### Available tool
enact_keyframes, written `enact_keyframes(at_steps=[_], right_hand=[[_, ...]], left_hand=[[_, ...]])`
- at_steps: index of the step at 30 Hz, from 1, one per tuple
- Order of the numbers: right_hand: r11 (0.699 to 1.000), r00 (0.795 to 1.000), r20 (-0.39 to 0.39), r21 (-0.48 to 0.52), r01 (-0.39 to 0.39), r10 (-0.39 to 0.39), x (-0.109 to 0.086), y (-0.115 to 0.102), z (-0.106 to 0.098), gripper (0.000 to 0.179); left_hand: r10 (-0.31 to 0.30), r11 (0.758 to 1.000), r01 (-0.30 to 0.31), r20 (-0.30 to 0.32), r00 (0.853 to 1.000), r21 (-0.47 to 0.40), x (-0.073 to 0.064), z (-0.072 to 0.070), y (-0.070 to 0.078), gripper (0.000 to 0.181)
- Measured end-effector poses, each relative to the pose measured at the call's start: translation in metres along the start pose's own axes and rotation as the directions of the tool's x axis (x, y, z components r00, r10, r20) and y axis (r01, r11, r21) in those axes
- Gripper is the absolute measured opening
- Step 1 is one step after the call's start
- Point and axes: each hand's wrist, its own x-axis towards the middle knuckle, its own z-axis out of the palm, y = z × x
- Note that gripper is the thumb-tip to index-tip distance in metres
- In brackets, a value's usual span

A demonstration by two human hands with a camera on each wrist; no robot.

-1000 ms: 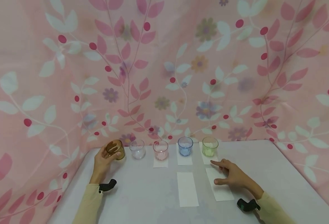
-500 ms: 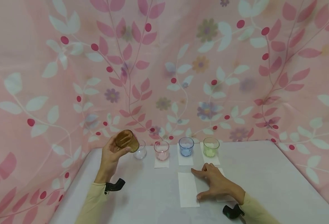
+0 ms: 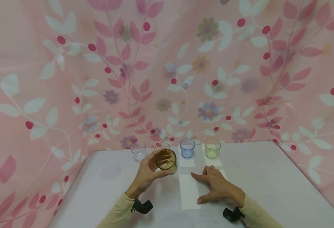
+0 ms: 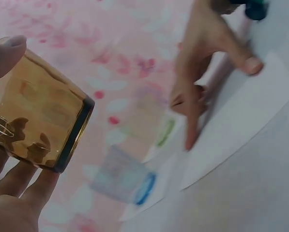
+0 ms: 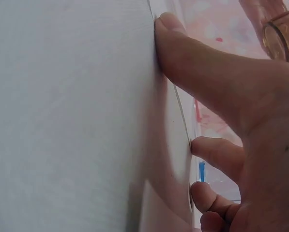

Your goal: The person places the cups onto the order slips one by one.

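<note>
My left hand (image 3: 145,174) holds an amber glass (image 3: 171,166), tilted, above the table in the head view. Thumb and fingers grip its sides; in the left wrist view the amber glass (image 4: 42,106) has its thick base toward the right. My right hand (image 3: 221,186) rests on the table, with thumb and index finger spread apart at the right edge of a white paper strip (image 3: 187,193). Its other fingers are bent. A second paper strip (image 3: 223,174) lies mostly hidden beneath that hand. In the right wrist view the thumb (image 5: 202,53) touches near a paper edge.
Along the back stand a clear glass (image 3: 139,153), a pink-rimmed glass (image 3: 161,145) partly covered by the amber one, a blue glass (image 3: 187,149) and a green glass (image 3: 212,149). Paper lies under the blue and green ones. A floral curtain (image 3: 161,76) hangs behind the white table (image 3: 107,190).
My left hand lifted the amber glass from the far left of the row and carried it right, in front of the pink-rimmed glass. My right hand shifted left to the nearer paper strip.
</note>
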Motion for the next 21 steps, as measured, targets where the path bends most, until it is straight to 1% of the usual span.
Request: enact_keyframes(at_steps=[3, 5, 7, 10, 13, 17, 21], right_hand=[[1.000, 1.000, 0.010, -0.013, -0.008, 0.009, 0.001, -0.001, -0.001, 0.100], [1.000, 1.000, 0.016, -0.015, -0.015, 0.016, 0.001, -0.002, -0.002, 0.101], [1.000, 0.999, 0.022, -0.008, -0.026, 0.026, 0.001, -0.002, -0.002, 0.101], [0.999, 0.999, 0.027, -0.007, -0.036, 0.036, 0.001, -0.002, -0.003, 0.100], [0.999, 0.999, 0.026, -0.011, -0.034, 0.034, 0.002, -0.002, -0.002, 0.098], [0.999, 0.999, 0.028, -0.008, -0.037, 0.037, 0.001, -0.001, -0.001, 0.096], [0.999, 0.998, 0.032, -0.004, -0.053, 0.053, 0.001, 0.001, -0.001, 0.096]], left_hand=[[-0.008, 1.000, 0.009, 0.039, 0.999, -0.020, -0.001, 0.019, -0.014, 0.077], [-0.016, 0.999, 0.018, 0.053, 0.998, -0.030, -0.003, 0.031, -0.022, 0.076], [-0.049, 0.998, 0.050, 0.054, 0.997, -0.035, -0.005, 0.042, -0.030, 0.075], [-0.103, 0.994, 0.104, 0.053, 0.993, -0.028, -0.009, 0.053, -0.041, 0.076], [-0.115, 0.993, 0.117, 0.070, 0.991, -0.022, -0.012, 0.060, -0.053, 0.079], [-0.088, 0.995, 0.092, 0.115, 0.989, -0.026, -0.016, 0.065, -0.070, 0.080], [-0.117, 0.992, 0.122, 0.131, 0.985, -0.032, -0.017, 0.068, -0.080, 0.080]])
